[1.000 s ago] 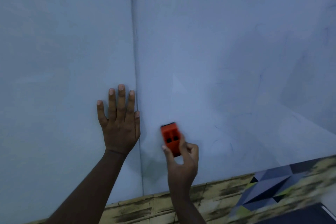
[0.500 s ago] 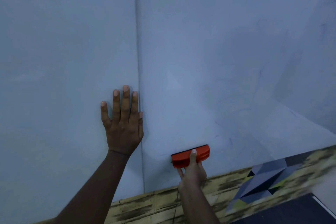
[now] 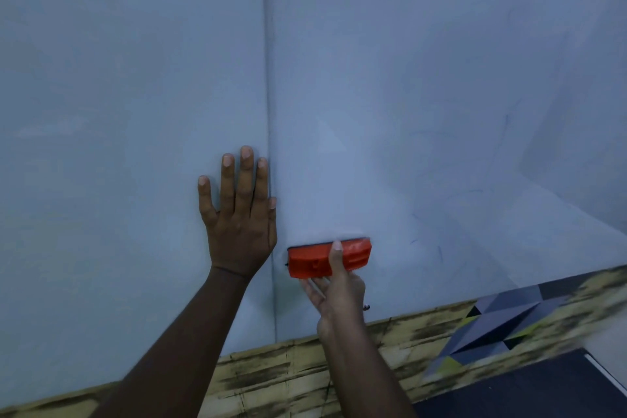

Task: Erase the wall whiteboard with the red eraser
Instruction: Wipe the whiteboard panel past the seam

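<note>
Gripping red eraser (image 3: 328,258), right hand (image 3: 336,292) hides its middle; left hand (image 3: 239,214) flat on whiteboard (image 3: 407,78).

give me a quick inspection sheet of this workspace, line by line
surface: pale blue-white wall whiteboard with a vertical seam; faint blue marker traces to the right of the eraser.
job's things: red rectangular plastic eraser lying horizontal, against the board low down, right of the seam.
clutter: nothing seen.
grippers: left hand flat on the board, fingers straight, beside the seam; right hand holds the eraser from below, one finger over its back.
cables: nothing seen.
surroundings: yellowish brick-pattern wall strip below the board; grey geometric panel at lower right.
</note>
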Demonstrator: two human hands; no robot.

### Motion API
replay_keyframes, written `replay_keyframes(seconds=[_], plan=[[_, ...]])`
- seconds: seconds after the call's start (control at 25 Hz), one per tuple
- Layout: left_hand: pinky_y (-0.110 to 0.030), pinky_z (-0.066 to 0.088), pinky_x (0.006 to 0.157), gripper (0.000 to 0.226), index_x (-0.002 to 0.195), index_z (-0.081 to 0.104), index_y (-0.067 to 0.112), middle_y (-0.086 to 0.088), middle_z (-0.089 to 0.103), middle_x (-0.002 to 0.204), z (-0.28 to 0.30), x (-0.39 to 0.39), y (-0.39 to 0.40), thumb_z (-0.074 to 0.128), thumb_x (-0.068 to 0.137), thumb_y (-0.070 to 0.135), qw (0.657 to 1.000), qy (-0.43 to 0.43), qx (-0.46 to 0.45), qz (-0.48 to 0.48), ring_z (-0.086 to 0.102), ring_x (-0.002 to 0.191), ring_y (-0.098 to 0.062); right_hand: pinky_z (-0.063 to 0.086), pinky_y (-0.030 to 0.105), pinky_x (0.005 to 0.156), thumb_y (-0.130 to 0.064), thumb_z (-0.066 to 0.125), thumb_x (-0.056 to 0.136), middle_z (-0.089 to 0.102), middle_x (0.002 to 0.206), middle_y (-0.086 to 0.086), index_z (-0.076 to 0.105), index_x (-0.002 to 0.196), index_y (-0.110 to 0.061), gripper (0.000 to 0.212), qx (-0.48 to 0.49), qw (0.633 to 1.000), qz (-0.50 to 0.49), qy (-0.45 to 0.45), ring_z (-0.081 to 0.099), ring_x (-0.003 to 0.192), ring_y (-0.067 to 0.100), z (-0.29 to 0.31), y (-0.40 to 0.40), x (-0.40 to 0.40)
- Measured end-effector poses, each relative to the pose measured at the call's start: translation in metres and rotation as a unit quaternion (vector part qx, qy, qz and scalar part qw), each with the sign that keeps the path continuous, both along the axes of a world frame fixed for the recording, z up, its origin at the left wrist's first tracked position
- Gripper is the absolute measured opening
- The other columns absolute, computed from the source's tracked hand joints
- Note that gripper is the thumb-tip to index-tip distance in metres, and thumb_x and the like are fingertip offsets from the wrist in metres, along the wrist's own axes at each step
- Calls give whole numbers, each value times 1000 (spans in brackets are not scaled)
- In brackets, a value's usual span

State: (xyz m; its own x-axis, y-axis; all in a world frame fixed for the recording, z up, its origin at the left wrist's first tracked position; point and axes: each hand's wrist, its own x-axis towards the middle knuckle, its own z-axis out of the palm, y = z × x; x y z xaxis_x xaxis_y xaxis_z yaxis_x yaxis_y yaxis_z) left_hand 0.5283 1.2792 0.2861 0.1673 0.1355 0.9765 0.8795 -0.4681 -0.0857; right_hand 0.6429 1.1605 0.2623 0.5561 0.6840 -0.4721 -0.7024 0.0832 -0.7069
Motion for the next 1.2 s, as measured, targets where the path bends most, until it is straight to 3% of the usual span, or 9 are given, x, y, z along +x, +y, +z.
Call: replay_keyframes(seconds=[0.28,0.44,0.56,0.76,0.92,1.04,1.08,1.2], plan=[[-57,4,132,63,168,17,6,-10,3,178,-5,1,2,37,112,27,1000,5,11,6,5,165,-30,63,40,53,-28,63,101,65,104,23,51,134,9,51,-56,994,-17,91,67,97,42,-90,-3,-12],[-57,4,132,64,168,18,6,-10,4,178,-7,1,1,38,111,27,1000,9,9,7,5,165,-30,65,45,65,-26,67,98,67,105,23,53,132,8,51,-39,996,6,85,70,93,40,-82,-6,-10],[-56,3,132,65,168,17,6,-10,3,178,-9,1,1,39,111,26,1000,11,7,7,5,165,-30,65,48,78,-29,76,91,75,105,22,61,123,2,46,4,999,41,22,76,92,37,-41,0,-8],[-56,1,132,65,169,13,7,-9,-2,178,-9,0,0,37,112,27,1000,19,2,14,0,165,-29,65,40,68,-35,84,84,68,115,18,60,119,-7,51,21,995,25,-93,75,101,32,-13,2,-9],[-55,1,132,64,169,13,8,-8,-1,178,-13,2,-1,35,112,28,1000,13,0,7,1,165,-28,65,45,75,-33,81,88,74,108,22,68,113,-3,41,-24,999,20,-33,76,96,35,-68,-4,-7],[-56,2,132,64,169,14,8,-9,0,178,-15,2,0,35,112,28,1000,12,3,9,2,165,-29,59,54,91,-25,73,93,69,115,31,58,127,8,49,-63,994,45,83,71,100,41,-120,-5,1],[-56,2,132,64,169,14,8,-9,0,178,-16,2,0,35,112,28,1000,13,3,9,2,165,-29,59,55,89,-23,71,95,66,120,33,53,132,10,52,-72,989,60,115,68,102,43,-133,-5,3],[-56,3,132,64,169,13,8,-9,0,178,-17,3,2,34,112,29,1000,16,5,14,2,165,-29,64,50,66,-18,68,97,64,118,31,50,135,9,50,-83,983,68,146,65,102,43,-166,-4,3]])
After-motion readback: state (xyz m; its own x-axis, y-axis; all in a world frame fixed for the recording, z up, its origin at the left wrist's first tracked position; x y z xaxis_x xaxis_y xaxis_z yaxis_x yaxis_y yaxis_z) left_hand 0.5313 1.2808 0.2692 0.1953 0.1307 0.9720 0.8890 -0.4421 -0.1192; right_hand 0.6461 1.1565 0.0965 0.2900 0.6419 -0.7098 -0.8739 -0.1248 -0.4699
